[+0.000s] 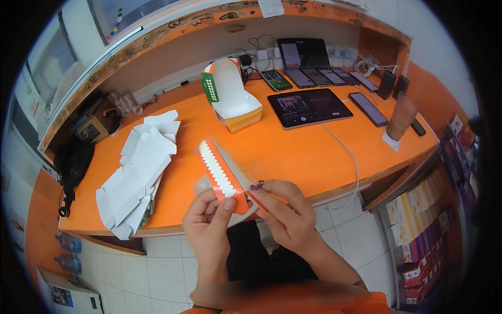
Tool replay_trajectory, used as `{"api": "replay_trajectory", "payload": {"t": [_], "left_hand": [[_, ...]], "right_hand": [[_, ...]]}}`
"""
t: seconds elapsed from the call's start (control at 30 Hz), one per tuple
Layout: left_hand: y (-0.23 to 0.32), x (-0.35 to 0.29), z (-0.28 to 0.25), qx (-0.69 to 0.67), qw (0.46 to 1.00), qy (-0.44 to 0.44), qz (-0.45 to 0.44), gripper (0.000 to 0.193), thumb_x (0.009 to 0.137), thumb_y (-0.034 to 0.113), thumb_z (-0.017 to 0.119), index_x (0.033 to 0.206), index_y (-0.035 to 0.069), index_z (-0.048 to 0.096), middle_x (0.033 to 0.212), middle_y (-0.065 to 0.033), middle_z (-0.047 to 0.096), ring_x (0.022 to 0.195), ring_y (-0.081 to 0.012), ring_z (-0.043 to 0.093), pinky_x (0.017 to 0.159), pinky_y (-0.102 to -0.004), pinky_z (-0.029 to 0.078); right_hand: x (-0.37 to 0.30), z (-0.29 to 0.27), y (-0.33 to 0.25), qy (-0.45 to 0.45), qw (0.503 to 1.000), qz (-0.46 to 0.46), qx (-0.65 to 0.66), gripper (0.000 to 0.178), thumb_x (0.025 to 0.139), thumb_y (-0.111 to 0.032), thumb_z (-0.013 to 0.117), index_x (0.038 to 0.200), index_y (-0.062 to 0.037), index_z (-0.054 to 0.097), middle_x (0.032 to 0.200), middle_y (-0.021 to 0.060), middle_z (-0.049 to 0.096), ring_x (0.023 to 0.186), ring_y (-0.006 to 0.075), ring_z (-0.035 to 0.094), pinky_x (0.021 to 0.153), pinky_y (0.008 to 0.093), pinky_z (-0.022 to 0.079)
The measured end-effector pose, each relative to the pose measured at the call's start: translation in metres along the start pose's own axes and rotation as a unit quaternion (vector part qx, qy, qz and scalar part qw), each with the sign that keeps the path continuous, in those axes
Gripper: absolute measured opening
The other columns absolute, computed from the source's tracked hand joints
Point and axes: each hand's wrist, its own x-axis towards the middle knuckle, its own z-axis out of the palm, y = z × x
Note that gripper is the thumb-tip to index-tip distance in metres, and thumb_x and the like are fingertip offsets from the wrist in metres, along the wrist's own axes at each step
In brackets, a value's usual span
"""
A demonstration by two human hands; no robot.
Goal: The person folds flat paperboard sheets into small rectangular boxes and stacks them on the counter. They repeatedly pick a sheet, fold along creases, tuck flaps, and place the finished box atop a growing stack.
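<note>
Over the near edge of the orange desk, a partly folded orange and white cardboard box is held up between both hands. My left hand pinches its lower left corner, thumb on the orange flap. At its right side, my right hand grips the edge with bent fingers. Part of the box's inner face is blurred. Beyond it stands a folded open box, white inside with green and yellow outer walls. To the left lies a stack of flat white box blanks.
A tablet lies on the desk, its white cable trailing to the front edge. Several phones and a laptop sit behind. At right stands a cup with brown drink; at left, a black bag.
</note>
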Motion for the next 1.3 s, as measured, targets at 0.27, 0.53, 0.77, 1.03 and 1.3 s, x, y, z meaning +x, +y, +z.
{"api": "replay_trajectory", "payload": {"t": [0.27, 0.53, 0.77, 1.03, 1.3], "left_hand": [[-0.024, -0.009, 0.025, 0.246, 0.942, 0.093, 0.210, 0.009, 0.084, 0.001, 0.073, 0.091, -0.003, 0.070, 0.088, -0.0095, 0.069, 0.074, -0.0175, 0.063, 0.069, -0.0262, 0.049], [-0.007, -0.003, 0.015, 0.131, 0.986, 0.002, 0.107, 0.012, 0.087, -0.002, 0.068, 0.099, -0.006, 0.068, 0.091, -0.0132, 0.071, 0.078, -0.0150, 0.067, 0.072, -0.0252, 0.053], [-0.010, -0.005, 0.018, 0.023, 0.995, 0.013, 0.098, 0.012, 0.088, -0.003, 0.069, 0.099, -0.007, 0.065, 0.092, -0.0145, 0.071, 0.080, -0.0167, 0.070, 0.074, -0.0258, 0.054], [-0.013, -0.006, 0.021, 0.110, 0.979, 0.037, 0.167, 0.008, 0.085, -0.006, 0.069, 0.092, -0.004, 0.067, 0.082, -0.0114, 0.071, 0.074, -0.0141, 0.068, 0.069, -0.0241, 0.052], [-0.014, -0.007, 0.019, 0.200, 0.948, 0.059, 0.242, 0.008, 0.082, -0.009, 0.070, 0.087, -0.004, 0.068, 0.077, -0.0090, 0.070, 0.068, -0.0133, 0.063, 0.065, -0.0230, 0.049]], "right_hand": [[0.006, 0.010, -0.012, 0.095, 0.994, 0.038, 0.046, 0.019, 0.078, 0.002, 0.075, 0.096, 0.0004, 0.069, 0.090, 0.0088, 0.063, 0.079, 0.0215, 0.062, 0.066, 0.0301, 0.051], [0.016, 0.006, -0.011, 0.077, 0.996, 0.035, 0.028, 0.013, 0.081, 0.000, 0.074, 0.093, 0.0020, 0.069, 0.089, 0.0084, 0.063, 0.075, 0.0193, 0.062, 0.061, 0.0276, 0.051], [0.019, 0.009, -0.018, 0.092, 0.994, 0.048, 0.028, 0.011, 0.082, 0.001, 0.073, 0.092, 0.0025, 0.068, 0.087, 0.0104, 0.064, 0.074, 0.0213, 0.064, 0.062, 0.0279, 0.051], [0.017, 0.007, -0.019, 0.099, 0.994, 0.042, 0.009, 0.012, 0.080, 0.001, 0.074, 0.091, 0.0024, 0.068, 0.087, 0.0098, 0.065, 0.076, 0.0221, 0.064, 0.064, 0.0288, 0.051], [0.017, 0.005, -0.016, 0.047, 0.996, 0.062, 0.036, 0.017, 0.079, 0.000, 0.075, 0.095, 0.0011, 0.070, 0.089, 0.0103, 0.065, 0.083, 0.0229, 0.065, 0.069, 0.0292, 0.052]]}}
